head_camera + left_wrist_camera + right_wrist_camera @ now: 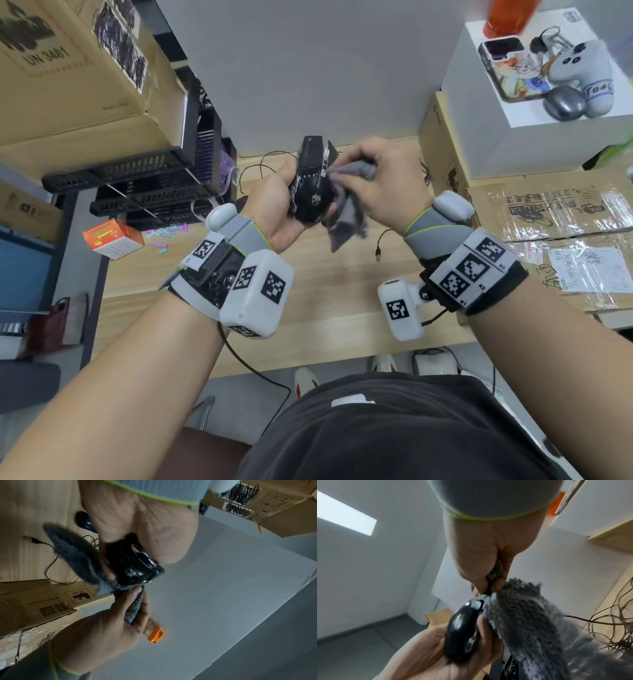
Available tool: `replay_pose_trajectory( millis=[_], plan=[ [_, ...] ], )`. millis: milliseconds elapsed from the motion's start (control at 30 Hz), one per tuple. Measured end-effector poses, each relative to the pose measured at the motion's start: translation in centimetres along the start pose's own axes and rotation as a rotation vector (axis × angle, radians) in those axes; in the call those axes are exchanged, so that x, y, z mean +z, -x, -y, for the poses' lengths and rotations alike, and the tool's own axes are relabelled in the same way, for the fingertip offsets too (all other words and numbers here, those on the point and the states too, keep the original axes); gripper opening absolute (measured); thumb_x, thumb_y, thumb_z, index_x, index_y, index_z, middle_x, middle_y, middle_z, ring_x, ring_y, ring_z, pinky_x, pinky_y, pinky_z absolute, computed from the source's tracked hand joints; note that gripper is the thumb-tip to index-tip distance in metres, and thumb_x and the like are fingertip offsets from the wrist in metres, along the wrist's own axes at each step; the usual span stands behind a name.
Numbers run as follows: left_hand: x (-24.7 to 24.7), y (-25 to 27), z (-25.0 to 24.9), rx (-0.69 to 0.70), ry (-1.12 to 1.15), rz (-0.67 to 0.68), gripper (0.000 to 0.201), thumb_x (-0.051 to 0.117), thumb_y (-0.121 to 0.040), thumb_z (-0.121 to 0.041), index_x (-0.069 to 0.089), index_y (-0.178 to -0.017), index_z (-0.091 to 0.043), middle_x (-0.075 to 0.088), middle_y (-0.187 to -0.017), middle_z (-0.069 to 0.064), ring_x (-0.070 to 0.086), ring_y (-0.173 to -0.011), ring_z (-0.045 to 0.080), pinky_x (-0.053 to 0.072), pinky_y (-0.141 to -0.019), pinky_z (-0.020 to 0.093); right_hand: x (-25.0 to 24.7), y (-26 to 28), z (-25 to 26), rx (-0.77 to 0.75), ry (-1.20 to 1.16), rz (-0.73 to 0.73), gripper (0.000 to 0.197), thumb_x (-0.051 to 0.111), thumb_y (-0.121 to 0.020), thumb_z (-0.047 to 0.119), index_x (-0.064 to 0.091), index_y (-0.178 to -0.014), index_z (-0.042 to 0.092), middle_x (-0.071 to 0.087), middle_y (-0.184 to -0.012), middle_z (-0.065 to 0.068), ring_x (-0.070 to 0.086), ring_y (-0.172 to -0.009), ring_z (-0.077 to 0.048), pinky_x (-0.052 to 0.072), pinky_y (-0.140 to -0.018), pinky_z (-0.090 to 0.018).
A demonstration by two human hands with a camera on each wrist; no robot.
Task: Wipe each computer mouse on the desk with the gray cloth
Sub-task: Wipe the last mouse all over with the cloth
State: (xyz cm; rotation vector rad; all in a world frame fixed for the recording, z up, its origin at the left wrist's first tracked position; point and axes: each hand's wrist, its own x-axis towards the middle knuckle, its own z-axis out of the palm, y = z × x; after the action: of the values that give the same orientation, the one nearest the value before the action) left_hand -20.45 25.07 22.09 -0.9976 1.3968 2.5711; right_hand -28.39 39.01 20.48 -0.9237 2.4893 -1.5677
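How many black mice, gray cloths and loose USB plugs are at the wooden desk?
Mice: 2 (held mouse, desk mouse)
Cloth: 1
USB plug: 1
Total: 4

We see even, soft indoor light in the head view, with no hard shadows on the desk point(342, 284). Its edges bend strongly: the cardboard boxes point(68, 68) at 10 o'clock curve outward, and the corner at 1 o'clock smears into blur. In the right wrist view a bright ceiling light point(346, 513) at 10 o'clock is blown out to pure white. Small white glints sit on the glossy black mouse point(462, 628). The gray cloth point(530, 622) at 4 o'clock is soft with motion blur. The left wrist view is dimmer, and the right hand point(102, 632) at 7 o'clock looks out of focus.
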Motion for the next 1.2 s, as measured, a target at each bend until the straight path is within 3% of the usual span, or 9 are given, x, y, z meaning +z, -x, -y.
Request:
replay_pose_trajectory(
  millis=[133,300,367,533,733,867,933,1067,1200],
  plan=[
    [-0.1,0.7,0.1,-0.033,-0.047,0.057,0.052,0.030,-0.108,-0.050,0.067,-0.117,-0.014,0.074,-0.106,0.012,0.073,-0.085,0.030,0.062,-0.076,0.041,-1.1,-0.2,-0.4,0.080,-0.024,-0.052,0.011,0.077,-0.078,0.023,0.072,-0.087,0.022,0.071,-0.082,0.008,0.067,-0.082,-0.010,0.053,-0.084,-0.036],
    [-0.4,1.1,0.0,-0.009,-0.079,0.050,0.055,0.031,-0.105,-0.057,0.068,-0.107,-0.016,0.074,-0.094,0.005,0.070,-0.077,0.020,0.058,-0.072,0.034,-0.5,1.2,0.9,0.053,-0.103,0.127,0.012,0.075,-0.076,0.022,0.071,-0.088,0.024,0.071,-0.076,0.003,0.069,-0.066,-0.017,0.057,-0.063,-0.043],
    [-0.5,1.2,-0.1,-0.002,-0.094,0.043,0.050,0.034,-0.106,-0.054,0.068,-0.107,-0.017,0.074,-0.094,0.004,0.069,-0.076,0.018,0.057,-0.072,0.034,-0.3,1.4,1.2,0.004,-0.060,0.159,0.011,0.074,-0.076,0.024,0.073,-0.087,0.025,0.072,-0.074,0.006,0.069,-0.068,-0.011,0.056,-0.069,-0.041],
    [-0.3,1.3,0.0,0.013,-0.097,0.034,0.046,0.042,-0.104,-0.052,0.066,-0.120,-0.015,0.071,-0.107,0.007,0.070,-0.087,0.021,0.058,-0.075,0.036,-0.4,0.9,1.1,-0.005,-0.040,0.044,0.011,0.075,-0.075,0.032,0.075,-0.083,0.025,0.073,-0.077,0.008,0.067,-0.075,-0.011,0.054,-0.077,-0.040],
    [0.0,1.6,0.1,0.019,-0.122,0.013,0.046,0.043,-0.104,-0.051,0.067,-0.117,-0.014,0.075,-0.104,0.009,0.071,-0.086,0.026,0.059,-0.076,0.039,-0.6,0.9,0.6,0.105,-0.027,-0.131,0.005,0.074,-0.076,0.026,0.073,-0.081,0.025,0.071,-0.076,0.010,0.067,-0.076,-0.011,0.055,-0.078,-0.037],
    [0.2,2.0,0.4,0.054,-0.140,0.023,0.045,0.038,-0.107,-0.046,0.070,-0.098,-0.014,0.072,-0.089,0.008,0.067,-0.075,0.024,0.055,-0.068,0.036,-0.1,1.7,2.2,-0.018,-0.053,0.117,0.003,0.074,-0.080,0.021,0.072,-0.082,0.022,0.070,-0.075,0.003,0.067,-0.062,-0.013,0.055,-0.059,-0.034],
    [0.4,2.1,0.5,0.049,-0.152,0.010,0.044,0.040,-0.107,-0.046,0.069,-0.099,-0.015,0.074,-0.084,0.006,0.069,-0.072,0.022,0.058,-0.064,0.035,-0.3,1.1,1.8,-0.047,0.013,0.068,0.005,0.075,-0.078,0.023,0.074,-0.083,0.022,0.070,-0.080,0.006,0.066,-0.073,-0.009,0.054,-0.071,-0.032],
    [0.1,2.0,0.5,0.004,-0.149,-0.008,0.055,0.041,-0.104,-0.052,0.066,-0.122,-0.007,0.075,-0.096,0.015,0.072,-0.074,0.028,0.062,-0.062,0.034,-1.0,0.2,-0.5,0.164,-0.044,-0.102,0.005,0.073,-0.080,0.021,0.072,-0.084,0.018,0.070,-0.078,0.004,0.065,-0.072,-0.012,0.056,-0.077,-0.036],
    [0.3,2.0,0.3,0.001,-0.148,-0.040,0.064,0.029,-0.106,-0.055,0.070,-0.106,-0.006,0.075,-0.083,0.014,0.072,-0.065,0.023,0.061,-0.062,0.030,0.1,2.1,-0.7,0.280,-0.407,0.029,0.006,0.066,-0.088,0.004,0.063,-0.090,0.009,0.066,-0.075,-0.007,0.059,-0.058,-0.019,0.056,-0.064,-0.038]
  ],
)
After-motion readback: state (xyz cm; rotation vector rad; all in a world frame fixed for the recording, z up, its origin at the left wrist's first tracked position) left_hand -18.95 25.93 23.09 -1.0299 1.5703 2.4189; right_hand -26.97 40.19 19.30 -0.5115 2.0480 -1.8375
